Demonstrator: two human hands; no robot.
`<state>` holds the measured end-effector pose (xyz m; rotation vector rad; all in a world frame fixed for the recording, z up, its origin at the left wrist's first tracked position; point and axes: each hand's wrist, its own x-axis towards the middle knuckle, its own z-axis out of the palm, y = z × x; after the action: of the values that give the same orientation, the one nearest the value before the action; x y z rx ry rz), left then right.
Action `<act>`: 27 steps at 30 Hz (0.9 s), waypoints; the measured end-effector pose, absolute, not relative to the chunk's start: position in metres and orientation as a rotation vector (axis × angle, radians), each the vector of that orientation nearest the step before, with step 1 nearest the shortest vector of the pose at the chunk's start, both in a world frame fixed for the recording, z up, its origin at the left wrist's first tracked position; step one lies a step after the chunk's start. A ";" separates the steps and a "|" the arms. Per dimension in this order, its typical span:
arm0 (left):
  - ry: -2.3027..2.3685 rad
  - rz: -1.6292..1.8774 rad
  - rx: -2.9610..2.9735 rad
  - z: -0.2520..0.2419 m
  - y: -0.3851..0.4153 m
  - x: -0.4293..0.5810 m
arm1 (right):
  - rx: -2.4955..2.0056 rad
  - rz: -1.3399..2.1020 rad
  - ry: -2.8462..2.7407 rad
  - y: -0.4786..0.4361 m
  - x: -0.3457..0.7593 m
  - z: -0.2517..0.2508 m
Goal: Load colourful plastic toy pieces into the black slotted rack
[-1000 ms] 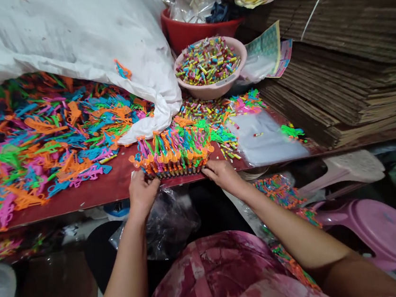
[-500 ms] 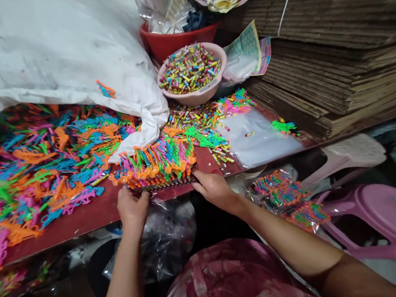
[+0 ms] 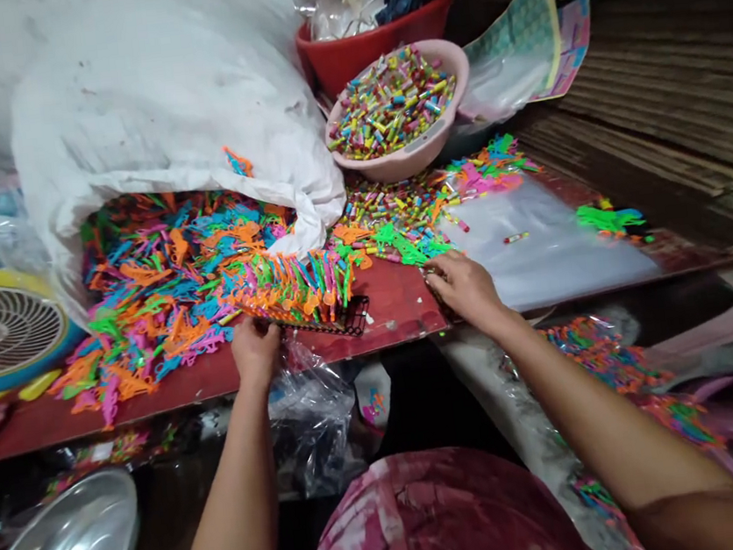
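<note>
A black mesh rack (image 3: pixel 353 315) filled with upright bright plastic toy pieces (image 3: pixel 288 286) lies at the near edge of the red table (image 3: pixel 397 311). My left hand (image 3: pixel 254 348) is closed on the rack's near left edge. My right hand (image 3: pixel 465 287) rests on the table to the right of the rack, apart from it. Its fingers are curled beside the scattered small colourful sticks (image 3: pixel 399 209) and the clear plastic bags (image 3: pixel 555 246). What those fingers hold, if anything, is hidden.
A white sack (image 3: pixel 156 114) spills a heap of coloured plastic parts (image 3: pixel 154 273) onto the table. At the back stand a pink bowl (image 3: pixel 408 162) of small sticks and a red basin (image 3: pixel 367 45). Stacked cardboard (image 3: pixel 683 98) is right, a fan (image 3: pixel 2 330) left, a metal pan (image 3: pixel 60 548) below.
My right hand has let go of the rack and moved right toward the loose sticks and plastic bags. My left hand keeps its hold on the rack. The view has swung left.
</note>
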<state>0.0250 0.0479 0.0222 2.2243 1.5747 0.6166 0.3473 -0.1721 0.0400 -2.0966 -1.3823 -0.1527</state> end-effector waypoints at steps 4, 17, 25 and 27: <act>1.657 0.787 2.094 0.016 0.048 0.024 | -2.303 -0.196 -1.400 -0.156 0.348 0.045; 1.553 1.056 1.996 0.002 -0.005 0.017 | -2.549 -0.106 -1.524 -0.126 0.363 0.063; 1.220 1.144 2.207 0.006 -0.087 0.054 | -2.321 -0.124 -1.811 -0.127 0.348 0.065; 1.124 1.024 2.347 0.009 -0.100 0.068 | -2.324 -0.108 -1.844 -0.126 0.344 0.064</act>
<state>0.0679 -0.1001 0.0093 2.3465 1.1243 1.0239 0.3439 -0.1259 0.0644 -2.3245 -1.8439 -0.1079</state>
